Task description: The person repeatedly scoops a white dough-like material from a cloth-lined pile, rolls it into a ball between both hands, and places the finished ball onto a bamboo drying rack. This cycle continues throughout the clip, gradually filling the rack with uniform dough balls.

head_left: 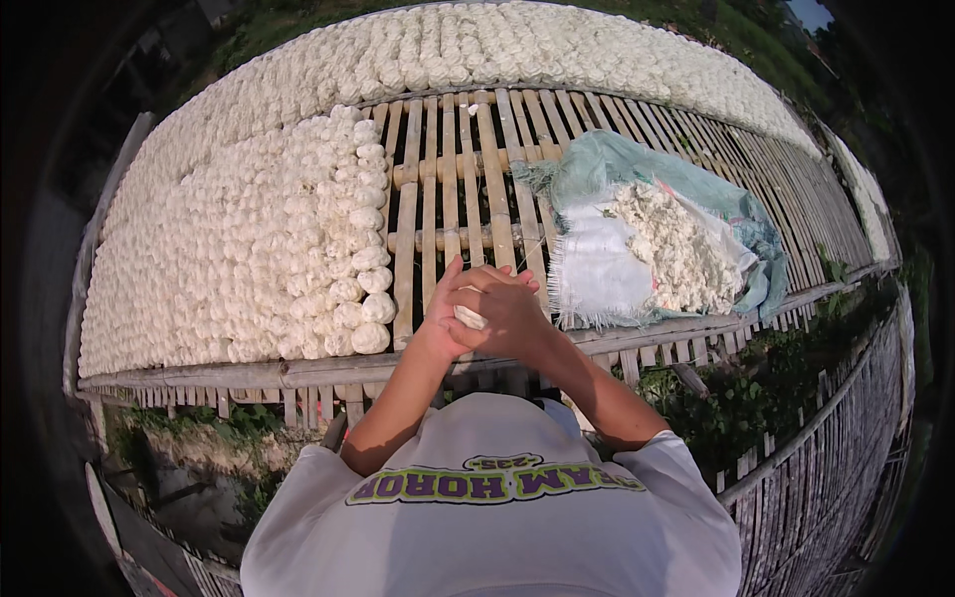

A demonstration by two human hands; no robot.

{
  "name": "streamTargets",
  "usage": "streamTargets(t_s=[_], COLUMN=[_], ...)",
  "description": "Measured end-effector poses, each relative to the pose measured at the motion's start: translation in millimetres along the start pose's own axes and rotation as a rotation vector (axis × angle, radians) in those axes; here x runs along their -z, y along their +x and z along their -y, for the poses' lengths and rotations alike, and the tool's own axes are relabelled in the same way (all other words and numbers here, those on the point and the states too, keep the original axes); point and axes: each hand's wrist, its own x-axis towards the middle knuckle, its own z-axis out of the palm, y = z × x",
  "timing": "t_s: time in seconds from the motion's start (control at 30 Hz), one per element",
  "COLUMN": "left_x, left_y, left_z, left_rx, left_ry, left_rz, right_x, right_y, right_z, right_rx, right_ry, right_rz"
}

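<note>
My left hand (444,320) and my right hand (509,316) are cupped together over the near edge of the slatted rack. Between the palms they squeeze a white doughy ball (470,317), of which only a small part shows; the fingers hide the rest. To the left, rows of similar white balls (269,239) lie packed side by side, the nearest a little apart from my left hand. A heap of crumbly white mass (681,249) rests on a white woven sack (595,269) to the right of my hands.
Bamboo slats (410,214) with gaps between them form the rack, edged in front by a bamboo pole (239,374). Green netting (617,154) bunches around the sack. Another long band of white balls (477,45) spans the far side. A slatted bamboo panel (826,468) stands at the right.
</note>
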Motion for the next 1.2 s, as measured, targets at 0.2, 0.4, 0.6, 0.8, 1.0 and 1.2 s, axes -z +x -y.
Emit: streamTargets(t_s=[0.2,0.4,0.6,0.8,1.0,1.2], left_x=[-7.7,-10.4,-20.2,-27.3,-23.2,-7.8], left_y=[0.7,0.0,0.5,-0.6,5.5,6.6], left_z=[10.1,6.4,-0.9,8.1,0.8,-5.2], left_rx=[-0.212,-0.044,-0.141,-0.271,-0.318,-0.181], left_ry=[-0.180,-0.030,-0.009,0.001,0.099,-0.040], left_rz=[-0.213,-0.199,-0.143,-0.277,-0.241,0.006], right_x=[-2.7,3.7,-9.5,-4.6,-5.3,2.7], right_y=[-2.4,-5.6,-10.4,-3.4,17.3,26.5], right_z=[2.8,-3.0,4.9,5.9,20.2,10.3], right_rx=[-0.228,-0.086,-0.282,-0.244,-0.227,-0.229], right_ry=[0.141,0.261,0.287,0.271,0.074,0.048], right_rz=[-0.130,-0.102,-0.200,-0.158,-0.272,-0.125])
